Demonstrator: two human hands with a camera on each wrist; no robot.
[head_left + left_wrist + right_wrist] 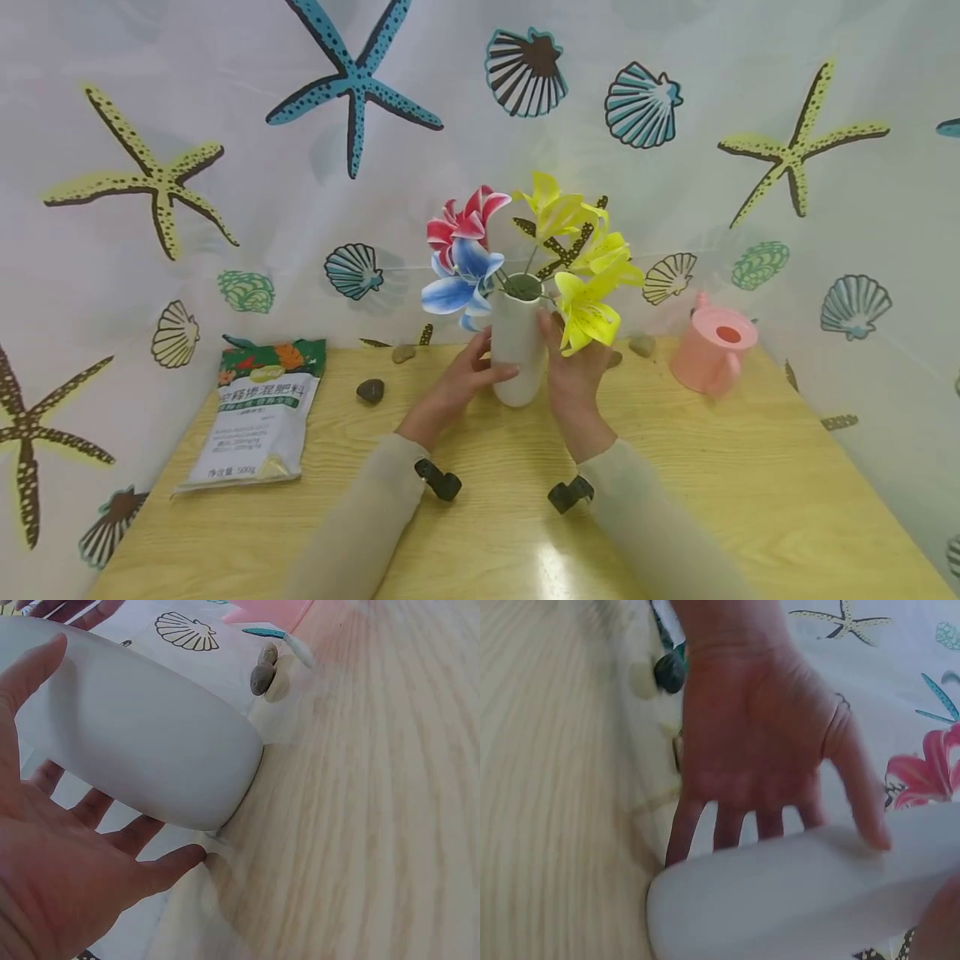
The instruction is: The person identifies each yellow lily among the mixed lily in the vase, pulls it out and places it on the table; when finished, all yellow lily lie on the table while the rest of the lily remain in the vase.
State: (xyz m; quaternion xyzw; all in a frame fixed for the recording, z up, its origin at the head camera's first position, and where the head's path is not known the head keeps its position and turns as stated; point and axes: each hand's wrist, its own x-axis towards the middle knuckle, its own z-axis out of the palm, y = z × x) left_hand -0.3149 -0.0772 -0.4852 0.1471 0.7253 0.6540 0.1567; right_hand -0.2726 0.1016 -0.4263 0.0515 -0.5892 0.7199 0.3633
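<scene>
A white vase (517,354) stands on the table near its back edge, base at the tabletop. It holds artificial lilies: a red one (472,218), a blue one (461,279) and several yellow ones (588,312). My left hand (467,375) grips the vase from the left, thumb across its front and fingers behind. From the right side, my right hand (577,375) holds it, with its fingers partly hidden by the vase and a yellow bloom. In the right wrist view, the left thumb lies on the vase wall (795,892) while its fingers reach behind.
A fertilizer bag (255,417) lies at the left of the wooden table (487,533). Toward the back right stands a pink watering can (708,354). Small stones, including a dark one (371,391), lie along the back edge, before a sea-patterned curtain (465,150).
</scene>
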